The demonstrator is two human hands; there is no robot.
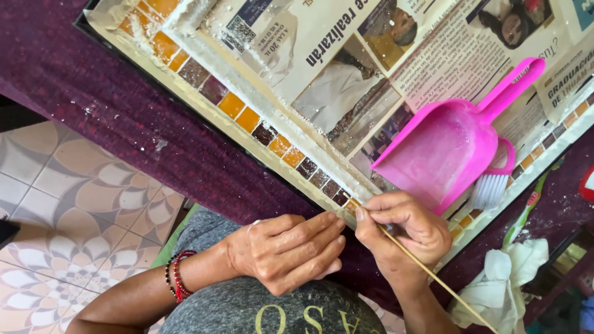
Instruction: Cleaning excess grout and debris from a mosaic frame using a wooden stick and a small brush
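My right hand [403, 235] pinches a thin wooden stick [433, 276], its tip pressed at the near corner of a mosaic frame [238, 111] set with orange, brown and white square tiles in pale grout. My left hand [289, 248] rests beside it with fingers curled, fingertips touching the frame's edge and holding nothing. Beaded red and black bracelets [177, 276] circle my left wrist.
Newspaper [346, 55] covers the frame's centre. On it lie a pink dustpan [448, 142] and a small pink brush with white bristles [493, 185]. The frame lies on a purple cloth [117, 105]. White rags [501, 287] lie at right; patterned floor tiles [74, 210] at left.
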